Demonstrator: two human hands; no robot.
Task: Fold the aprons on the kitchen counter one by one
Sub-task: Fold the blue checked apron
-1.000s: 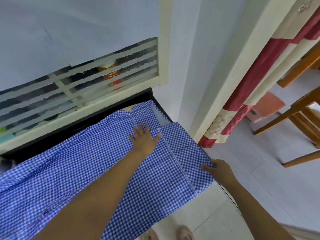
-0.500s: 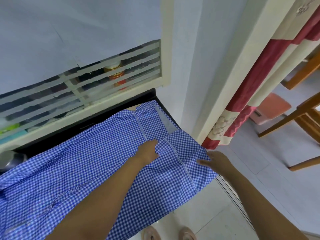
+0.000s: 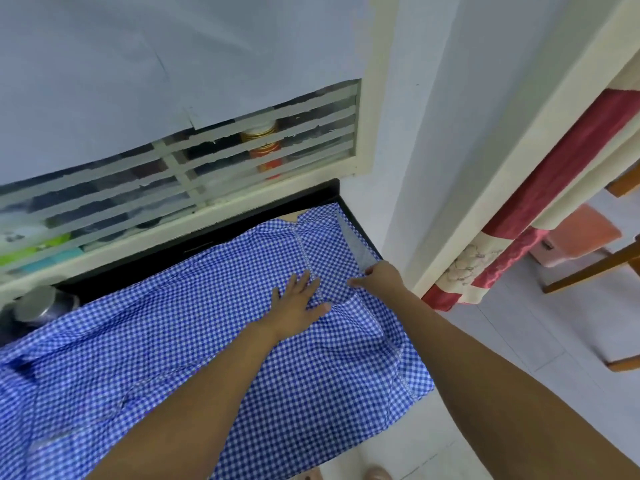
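Note:
A blue-and-white checked apron [image 3: 173, 341] lies spread over the black kitchen counter [image 3: 242, 225], its right end hanging past the counter's front edge. My left hand [image 3: 298, 304] presses flat on the cloth beside a stitched seam, fingers spread. Just to its right, my right hand [image 3: 381, 277] pinches the apron's right edge next to a grey strap [image 3: 360, 252]. Between and below the two hands the cloth is rumpled into a fold.
A steel container [image 3: 38, 306] stands at the counter's left, partly under the cloth. A slatted window [image 3: 207, 157] runs behind the counter. A white wall, a red curtain [image 3: 519, 233], a pink stool [image 3: 581, 233] and wooden chair legs [image 3: 595, 268] are on the right.
My right hand has moved from the apron's front right corner up to its right edge near the grey strap. My left hand curled, then spread flat again. The cloth's right end has rumpled.

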